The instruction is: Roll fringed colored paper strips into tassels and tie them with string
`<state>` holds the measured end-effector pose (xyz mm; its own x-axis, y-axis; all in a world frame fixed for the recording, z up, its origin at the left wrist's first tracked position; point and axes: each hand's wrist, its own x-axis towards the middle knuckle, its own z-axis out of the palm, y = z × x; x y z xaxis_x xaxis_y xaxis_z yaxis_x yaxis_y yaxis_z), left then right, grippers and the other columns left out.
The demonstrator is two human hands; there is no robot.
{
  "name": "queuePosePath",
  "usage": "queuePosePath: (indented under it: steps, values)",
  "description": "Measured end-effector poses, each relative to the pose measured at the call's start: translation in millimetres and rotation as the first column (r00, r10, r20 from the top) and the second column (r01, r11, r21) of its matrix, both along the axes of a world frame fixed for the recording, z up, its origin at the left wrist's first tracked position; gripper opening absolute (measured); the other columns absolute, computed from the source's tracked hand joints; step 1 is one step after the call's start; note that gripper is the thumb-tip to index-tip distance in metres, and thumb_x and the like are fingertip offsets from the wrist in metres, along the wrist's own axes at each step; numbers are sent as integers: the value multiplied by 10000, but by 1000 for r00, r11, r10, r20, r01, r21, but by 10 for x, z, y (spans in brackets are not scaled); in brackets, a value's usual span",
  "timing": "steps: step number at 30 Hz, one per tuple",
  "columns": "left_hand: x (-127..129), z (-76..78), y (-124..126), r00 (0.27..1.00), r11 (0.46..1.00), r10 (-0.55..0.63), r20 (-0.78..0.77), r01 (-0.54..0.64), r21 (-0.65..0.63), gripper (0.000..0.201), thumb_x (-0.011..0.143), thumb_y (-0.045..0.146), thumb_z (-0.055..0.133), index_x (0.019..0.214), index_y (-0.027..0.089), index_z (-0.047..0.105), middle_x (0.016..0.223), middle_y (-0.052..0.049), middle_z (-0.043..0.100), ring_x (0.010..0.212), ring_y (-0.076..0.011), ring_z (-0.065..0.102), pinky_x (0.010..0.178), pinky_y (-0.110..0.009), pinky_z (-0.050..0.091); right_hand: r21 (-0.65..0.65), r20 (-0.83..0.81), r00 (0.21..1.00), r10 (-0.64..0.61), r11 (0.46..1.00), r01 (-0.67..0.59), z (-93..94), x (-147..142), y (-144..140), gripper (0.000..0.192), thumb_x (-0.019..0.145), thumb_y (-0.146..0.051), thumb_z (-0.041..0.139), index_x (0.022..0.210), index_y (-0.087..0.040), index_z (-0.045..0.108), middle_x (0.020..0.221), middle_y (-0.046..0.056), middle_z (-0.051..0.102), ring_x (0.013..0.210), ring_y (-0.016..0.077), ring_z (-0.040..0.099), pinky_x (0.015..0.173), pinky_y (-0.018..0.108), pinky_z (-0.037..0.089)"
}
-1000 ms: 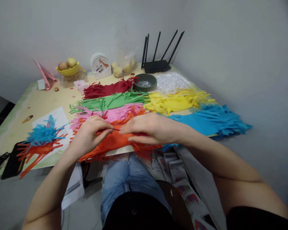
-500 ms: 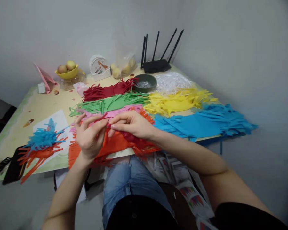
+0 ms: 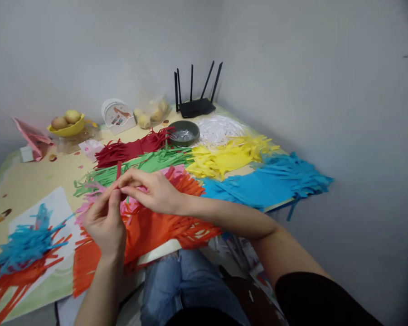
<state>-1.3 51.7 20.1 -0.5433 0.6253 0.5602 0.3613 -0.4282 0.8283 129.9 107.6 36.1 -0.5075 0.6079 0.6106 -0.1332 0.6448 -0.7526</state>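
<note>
Nearest the body, the left hand (image 3: 104,222) and the right hand (image 3: 154,192) meet above the orange fringed paper (image 3: 149,228), which lies at the tabletop's (image 3: 27,181) front edge and hangs a little over it. Both grips are pinched on one narrow red paper strip (image 3: 119,171) that stands up between the fingertips; the other fingers are loosely curled. The strip is thin and limp, so the step likely goes best with a light pinch close to the working point, each hand taking an end, and the strip lifted free of the orange fringe so no loose tongue snags it.

Left of the hands lies a blue and orange tuft (image 3: 23,251) on a white sheet (image 3: 59,206). Beyond them lie pink fringe (image 3: 88,203), green fringe (image 3: 149,160), dark red fringe (image 3: 132,147), yellow fringe (image 3: 224,156) and blue fringe (image 3: 268,183). Farther back stand a dark bowl (image 3: 183,132), a fruit bowl (image 3: 67,127) and a router (image 3: 196,106) by the wall.
</note>
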Motion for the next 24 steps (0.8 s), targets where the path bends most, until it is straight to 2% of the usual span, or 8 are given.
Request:
queuePosePath:
  steps: [2,4,6,8,12,15,19,24]
  values:
    - [-70,54,55,997,998,32,70,-36,59,115,829,323,760,844,212,789,838,-3,765,829,-170,711,875,-341,576,173,104,993,-50,984,32,-11,106,354,176,986,-254,545,1044,-173,690,1080,55,743,978,133,692,918,240,509]
    - [-195,142,79,967,998,-58,250,48,46,96,810,331,776,794,238,758,780,24,720,807,-159,681,949,-389,562,275,248,923,-296,935,225,-22,312,904,227,994,-281,537,1053,-161,721,1102,73,750,1023,162,674,962,277,490]
    - [-327,227,70,888,983,-163,431,182,-2,122,767,344,812,765,253,731,705,42,639,740,-145,630,959,-407,564,287,472,651,-595,802,524,-72,576,1547,332,1040,-268,426,1140,-119,705,1158,112,738,1063,181,666,967,287,481]
    - [-414,271,35,864,973,-177,471,225,-47,158,734,353,841,763,248,727,694,35,599,719,-144,594,945,-400,573,310,709,348,-613,715,626,-198,821,2127,339,1027,-203,431,1171,-60,703,1222,190,709,1175,243,637,1038,335,446]
    - [-436,199,-43,928,981,-81,364,139,-135,191,733,366,848,779,215,740,739,12,642,687,-132,580,922,-361,582,279,857,168,-487,712,644,-614,1058,2740,253,962,-227,616,1093,-27,698,1150,215,701,1126,264,662,1002,398,508]
    - [-434,85,-63,935,968,-28,355,114,-224,218,728,369,852,816,197,751,732,12,663,653,-108,586,760,-266,587,279,892,100,-440,713,644,-858,1069,2848,367,944,-357,666,1204,-99,643,1230,129,659,1110,225,658,973,443,552]
    - [-487,-31,-24,933,951,-8,360,119,-286,219,728,311,856,882,192,753,734,10,698,657,-97,626,614,-174,531,298,878,101,-467,701,648,-865,1098,2879,278,931,-222,659,1132,-32,682,1193,222,688,1151,277,660,1002,405,517]
    - [-509,-103,58,960,922,-79,268,173,-347,185,735,315,848,864,209,769,784,-3,751,714,-118,697,676,-184,566,341,729,299,-616,705,622,-534,1021,2499,272,980,-175,506,1186,-95,663,1181,168,735,1145,231,678,996,310,478]
